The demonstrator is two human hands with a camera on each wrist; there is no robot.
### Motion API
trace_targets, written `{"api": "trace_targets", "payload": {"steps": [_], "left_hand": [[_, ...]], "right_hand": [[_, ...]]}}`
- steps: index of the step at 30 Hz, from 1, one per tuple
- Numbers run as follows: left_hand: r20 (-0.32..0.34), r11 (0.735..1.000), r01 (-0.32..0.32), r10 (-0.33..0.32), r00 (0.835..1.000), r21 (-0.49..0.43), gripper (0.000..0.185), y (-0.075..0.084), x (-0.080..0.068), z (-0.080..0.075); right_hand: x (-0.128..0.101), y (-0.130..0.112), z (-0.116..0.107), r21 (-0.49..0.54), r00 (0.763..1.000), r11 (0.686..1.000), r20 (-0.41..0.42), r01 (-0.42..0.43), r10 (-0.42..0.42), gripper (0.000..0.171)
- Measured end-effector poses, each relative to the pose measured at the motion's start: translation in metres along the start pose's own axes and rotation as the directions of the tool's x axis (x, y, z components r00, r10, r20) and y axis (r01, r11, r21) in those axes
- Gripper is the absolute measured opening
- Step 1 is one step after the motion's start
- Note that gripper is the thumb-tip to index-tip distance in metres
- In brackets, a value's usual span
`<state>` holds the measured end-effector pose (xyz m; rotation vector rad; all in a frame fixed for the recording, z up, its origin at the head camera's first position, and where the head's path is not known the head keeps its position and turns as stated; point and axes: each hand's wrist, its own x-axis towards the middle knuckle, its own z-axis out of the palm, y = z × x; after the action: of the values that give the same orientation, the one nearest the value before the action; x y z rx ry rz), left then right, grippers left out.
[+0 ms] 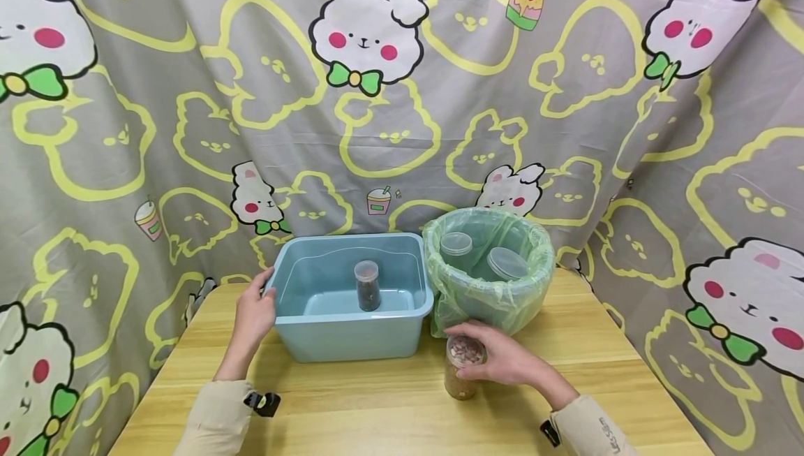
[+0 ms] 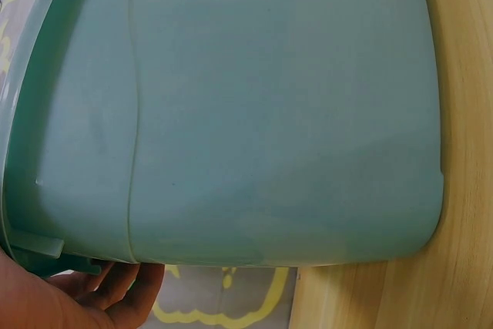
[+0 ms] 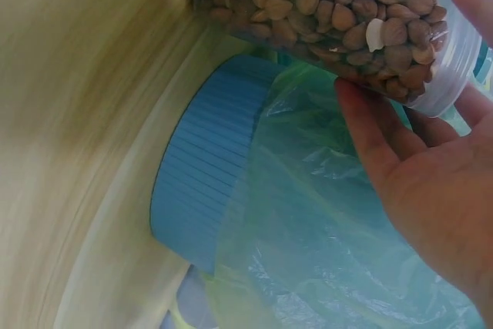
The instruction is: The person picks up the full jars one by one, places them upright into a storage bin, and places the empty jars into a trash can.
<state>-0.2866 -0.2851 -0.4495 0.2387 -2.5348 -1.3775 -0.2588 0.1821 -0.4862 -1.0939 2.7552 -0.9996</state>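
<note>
Your right hand (image 1: 502, 362) grips the top of the almond jar (image 1: 461, 367), upright on the counter (image 1: 377, 414) just before the bag-lined bin (image 1: 488, 281). Your left hand (image 1: 254, 313) holds the blue tub's (image 1: 352, 334) left rim, fingers seemingly curled; a dark-filled jar (image 1: 367, 285) stands inside.

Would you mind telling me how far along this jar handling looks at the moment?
Looks done: one dark-filled jar stands in the blue tub, and two lidded jars lie in the lined bin. In hand: the right hand grips the jar of nuts on the table; the left hand holds the tub's rim. Left: placing that jar.
</note>
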Motion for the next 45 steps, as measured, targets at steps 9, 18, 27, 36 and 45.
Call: {"api": "trace_targets", "payload": {"steps": [9, 18, 27, 36, 45], "left_hand": [[0.002, 1.000, 0.007, -0.007, 1.000, -0.007, 0.053, -0.001, 0.000, -0.001], [0.017, 1.000, 0.013, -0.013, 1.000, -0.019, 0.053, -0.001, 0.000, 0.001], [0.008, 1.000, -0.002, 0.002, 1.000, -0.009, 0.053, -0.001, 0.000, 0.000], [0.014, 1.000, 0.008, -0.008, 1.000, -0.008, 0.054, -0.002, -0.001, 0.000], [0.006, 1.000, -0.004, 0.004, 1.000, 0.000, 0.053, -0.003, 0.000, 0.000]], "right_hand": [[0.003, -0.003, 0.000, -0.080, 0.999, 0.996, -0.023, 0.041, -0.043, 0.062], [0.005, -0.005, 0.002, -0.120, 0.999, 0.991, -0.007, 0.051, -0.052, 0.062], [0.005, -0.019, -0.006, -0.109, 0.996, 0.991, -0.032, 0.082, -0.086, 0.063], [0.007, -0.035, -0.017, -0.054, 0.994, 0.994, -0.050, 0.094, -0.097, 0.062], [0.008, -0.053, -0.029, -0.023, 0.991, 0.993, -0.063, 0.119, -0.120, 0.062]]}}
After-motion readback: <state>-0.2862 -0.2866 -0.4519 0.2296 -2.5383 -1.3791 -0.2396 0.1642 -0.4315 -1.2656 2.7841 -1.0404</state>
